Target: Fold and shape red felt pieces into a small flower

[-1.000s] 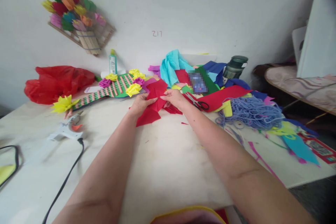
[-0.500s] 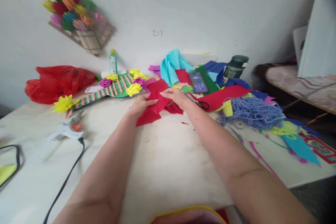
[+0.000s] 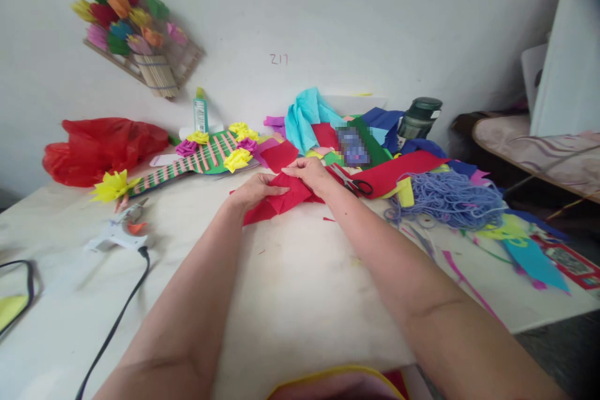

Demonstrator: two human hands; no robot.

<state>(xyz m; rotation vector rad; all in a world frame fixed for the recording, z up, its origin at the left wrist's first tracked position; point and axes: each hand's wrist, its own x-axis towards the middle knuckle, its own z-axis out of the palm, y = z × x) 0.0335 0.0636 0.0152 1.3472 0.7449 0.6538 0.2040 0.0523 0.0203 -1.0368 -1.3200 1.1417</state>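
Between my hands is a piece of red crepe paper (image 3: 291, 194), held a little above the table among other red pieces. My left hand (image 3: 255, 191) pinches its left side, the thumb stretched across the top. Fingers of my right hand (image 3: 310, 174) close on its upper right edge. Another red square (image 3: 280, 155) lies flat just behind, and more red paper (image 3: 260, 212) shows underneath. Scissors with black handles (image 3: 354, 184) rest right of my right hand. Left of my hands lies a green guitar-shaped craft (image 3: 206, 159) trimmed with yellow and purple paper flowers.
A white glue gun (image 3: 119, 234) with a black cord lies on the left, below a red plastic bag (image 3: 105, 147). Blue yarn (image 3: 450, 200), paper scraps and a dark jar (image 3: 420, 117) crowd the right side. A glue bottle (image 3: 200, 111) stands near the wall.
The red piece in my hands has come down and turned, lying lower and flatter. The red square behind it is now more exposed. My right hand has shifted slightly left.
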